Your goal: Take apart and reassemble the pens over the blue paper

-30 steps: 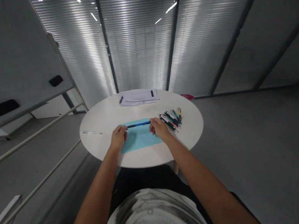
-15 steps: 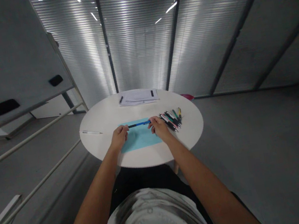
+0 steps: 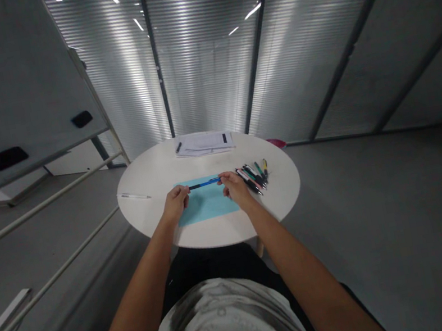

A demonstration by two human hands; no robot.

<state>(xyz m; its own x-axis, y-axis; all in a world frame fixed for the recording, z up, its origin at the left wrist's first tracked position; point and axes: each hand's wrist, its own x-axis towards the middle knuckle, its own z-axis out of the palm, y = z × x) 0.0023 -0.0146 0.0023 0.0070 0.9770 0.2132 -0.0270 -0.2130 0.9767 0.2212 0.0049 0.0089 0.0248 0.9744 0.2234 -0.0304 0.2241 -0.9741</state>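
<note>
A blue pen (image 3: 207, 183) with a dark grip is stretched sideways between my two hands. My left hand (image 3: 176, 200) pinches its dark end. At the clip end, my right hand (image 3: 234, 186) has its fingers closed on the pen. Beneath the pen a light-blue sheet (image 3: 206, 205) lies on the white round table (image 3: 212, 238). Several pens (image 3: 251, 178) in black, red, green and yellow lie in a loose group just right of my right hand.
A white pen (image 3: 134, 196) rests near the table's left edge. At the far side sits a stack of papers (image 3: 203, 143) with dark items on it. A whiteboard (image 3: 18, 81) on a metal frame stands to the left. Blinds-covered glass (image 3: 201, 77) closes off the back.
The blue pen has turned slightly about its long axis, so its clip now shows on the upper side. Both hands stay in nearly the same place.
</note>
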